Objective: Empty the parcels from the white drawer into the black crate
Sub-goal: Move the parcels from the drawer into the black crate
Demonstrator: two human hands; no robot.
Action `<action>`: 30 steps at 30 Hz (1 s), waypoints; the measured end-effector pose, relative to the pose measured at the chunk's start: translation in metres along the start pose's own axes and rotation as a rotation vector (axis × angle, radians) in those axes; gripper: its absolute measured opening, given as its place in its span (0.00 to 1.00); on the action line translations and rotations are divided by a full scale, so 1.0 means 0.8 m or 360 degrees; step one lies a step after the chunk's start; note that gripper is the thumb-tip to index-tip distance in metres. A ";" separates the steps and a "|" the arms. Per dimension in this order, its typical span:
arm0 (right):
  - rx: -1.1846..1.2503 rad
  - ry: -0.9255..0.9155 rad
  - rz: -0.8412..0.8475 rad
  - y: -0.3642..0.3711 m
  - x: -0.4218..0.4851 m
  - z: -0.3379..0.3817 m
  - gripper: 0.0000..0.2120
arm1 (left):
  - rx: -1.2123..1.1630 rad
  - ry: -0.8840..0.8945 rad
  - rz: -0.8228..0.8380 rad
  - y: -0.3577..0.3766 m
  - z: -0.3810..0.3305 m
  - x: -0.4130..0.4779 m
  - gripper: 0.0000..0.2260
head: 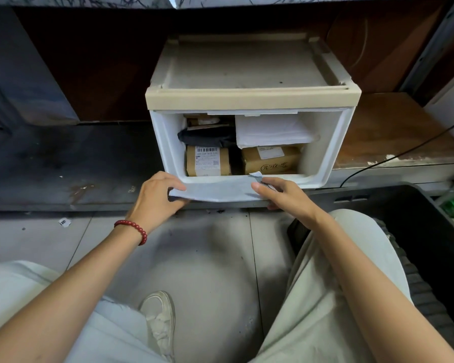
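Drawer: the white drawer (325, 153) stands drawn out of its beige casing (247, 98) toward the person, its open top showing the load.
Parcels: all lie inside the drawer. A brown box (207, 161) with a barcode label sits front left, and a second labelled brown box (271, 159) is beside it on the right. A black bag (207, 136) lies on top of the left box. A white parcel (270, 132) lies on the right box. More packaging shows behind the black bag, too hidden to tell apart.
Left hand: the left hand (157, 197) holds the left end of the drawer's front panel (220, 191). Its grip is closed on the panel, thumb on the face, fingers curled under the lower edge.
Right hand: the right hand (281, 195) holds the right end of the same panel. Its grip is closed on it, thumb on the face, fingers around the edge.
Crate: the black crate (430, 231) stands on the floor at the person's right, beside the right knee, apart from the drawer. What lies in it cannot be made out.
Surface: the casing rests on a low dark surface (63, 166), just above the tiled floor (207, 258).
Other: a red bead bracelet (134, 229) circles the left wrist, and a pale shoe (159, 318) rests on the floor between the knees. A black cable (404, 150) runs across the right of the surface.
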State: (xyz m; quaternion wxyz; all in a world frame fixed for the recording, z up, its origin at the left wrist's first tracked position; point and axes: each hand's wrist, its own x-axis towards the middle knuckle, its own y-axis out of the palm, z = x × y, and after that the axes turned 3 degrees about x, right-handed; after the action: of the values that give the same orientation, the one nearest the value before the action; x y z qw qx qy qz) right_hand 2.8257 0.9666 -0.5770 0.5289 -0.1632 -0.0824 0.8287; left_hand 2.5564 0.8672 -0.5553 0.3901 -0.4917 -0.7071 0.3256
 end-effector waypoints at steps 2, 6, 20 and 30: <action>0.0020 0.0006 0.0053 0.000 -0.005 0.005 0.30 | -0.0003 -0.0005 -0.0093 -0.001 -0.001 0.002 0.09; -0.0093 -0.0116 0.0095 0.002 -0.002 0.001 0.18 | -0.0005 -0.0106 -0.0214 -0.003 0.001 0.009 0.15; -0.0097 -0.0557 -0.0721 -0.096 -0.028 0.038 0.08 | -0.0370 -0.0026 -0.0340 -0.001 -0.134 0.065 0.13; 0.0067 -0.0184 -0.1123 -0.229 -0.123 -0.079 0.09 | -0.0325 0.0398 0.0017 0.115 -0.299 0.100 0.13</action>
State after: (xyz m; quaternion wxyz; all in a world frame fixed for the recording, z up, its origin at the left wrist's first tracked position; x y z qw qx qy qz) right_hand 3.0423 0.9536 -0.5609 0.7802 -0.0666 -0.1465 0.6044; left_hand 2.7885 0.9894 -0.4987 0.4215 -0.5692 -0.6798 0.1903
